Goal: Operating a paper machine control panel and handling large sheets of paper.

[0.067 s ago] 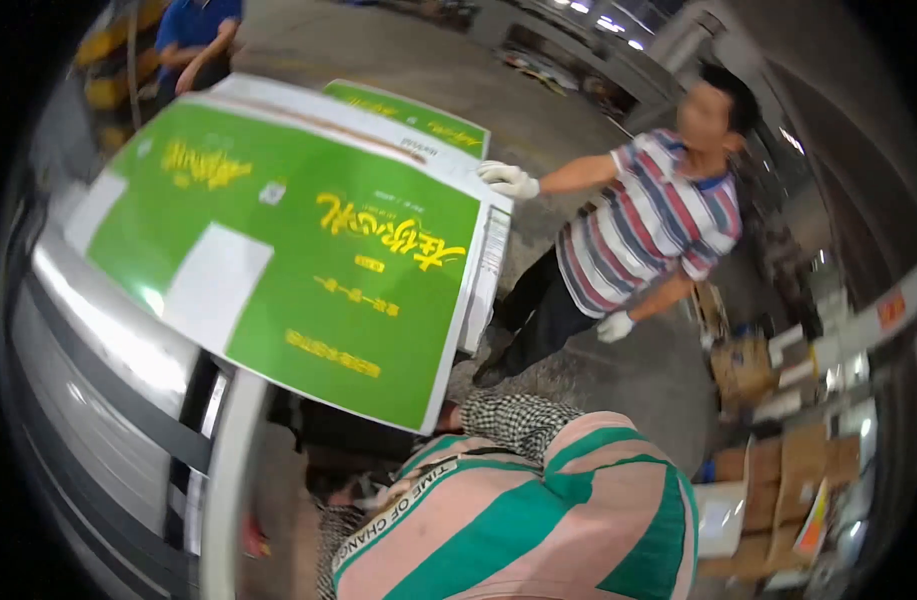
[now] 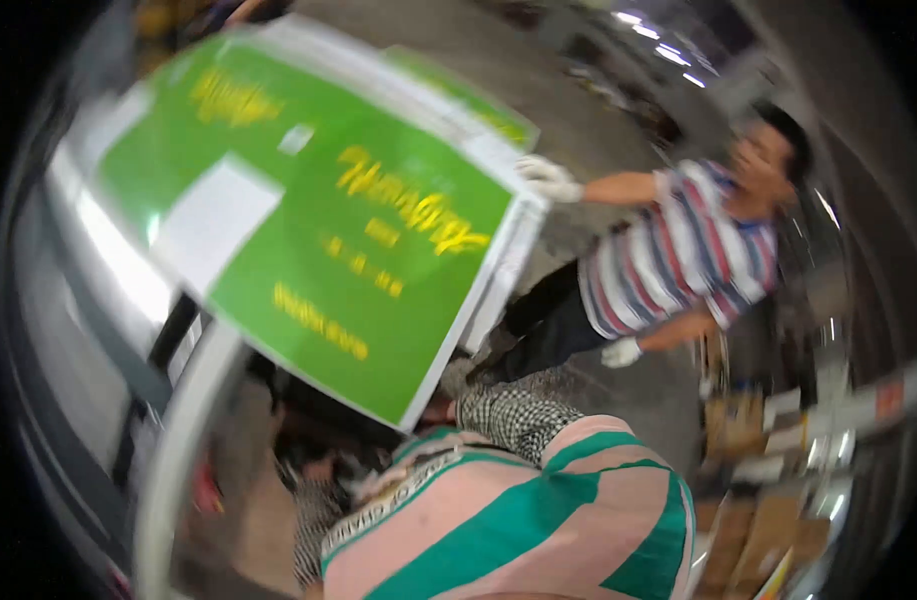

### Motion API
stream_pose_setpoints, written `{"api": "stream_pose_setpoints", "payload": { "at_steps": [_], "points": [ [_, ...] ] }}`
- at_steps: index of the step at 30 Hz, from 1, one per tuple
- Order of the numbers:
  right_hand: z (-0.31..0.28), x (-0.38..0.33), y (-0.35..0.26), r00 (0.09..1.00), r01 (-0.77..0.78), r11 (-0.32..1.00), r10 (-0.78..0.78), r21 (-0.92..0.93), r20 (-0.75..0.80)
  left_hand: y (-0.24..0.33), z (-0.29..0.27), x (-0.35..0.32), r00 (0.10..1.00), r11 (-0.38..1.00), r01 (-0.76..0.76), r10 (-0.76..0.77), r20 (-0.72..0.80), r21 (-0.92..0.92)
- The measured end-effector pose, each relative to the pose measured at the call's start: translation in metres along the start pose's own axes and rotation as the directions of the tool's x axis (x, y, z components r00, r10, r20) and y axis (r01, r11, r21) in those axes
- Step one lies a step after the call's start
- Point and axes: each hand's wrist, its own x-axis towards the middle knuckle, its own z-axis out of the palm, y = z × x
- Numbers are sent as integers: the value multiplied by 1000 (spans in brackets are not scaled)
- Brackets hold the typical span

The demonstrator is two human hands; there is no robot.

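A stack of large green printed sheets (image 2: 308,210) with yellow lettering and a white panel is held up flat in front of me, blurred by motion. My right hand (image 2: 440,408) shows only as a bit of skin at the stack's near corner, at the end of my checked sleeve (image 2: 518,418); it seems to hold that edge. My left hand (image 2: 321,468) is in shadow under the stack, too dim to tell its grip. A co-worker in a striped shirt (image 2: 678,260) holds the stack's far right corner with a white-gloved hand (image 2: 548,180).
A pale curved metal rail (image 2: 183,440) and a grey machine frame (image 2: 88,300) run along the left. The co-worker's other gloved hand (image 2: 620,352) hangs by the hip. Cardboard boxes (image 2: 748,520) stand at the lower right on the concrete floor (image 2: 578,90).
The view has swung a little and blurred. The green stack sits slightly higher and further right in view; the co-worker's glove stays on its far corner.
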Motion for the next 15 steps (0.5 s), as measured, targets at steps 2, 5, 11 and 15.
{"api": "stream_pose_setpoints", "payload": {
  "at_steps": [2,5,11,15],
  "points": [
    [-28,-7,99,976,144,956,-94,-257,196,56,34,-26,898,899,438,-439,-30,-27],
    [-70,-7,62,734,344,628,283,-698,617,125,72,-80,477,477,879,-873,-100,19],
    [-89,30,63,748,-48,736,475,-676,464,148,65,-118,216,197,944,-975,44,-265],
    [-108,47,107,738,31,752,427,-658,522,139,118,-111,83,49,941,-993,87,-335]
  ]
}}
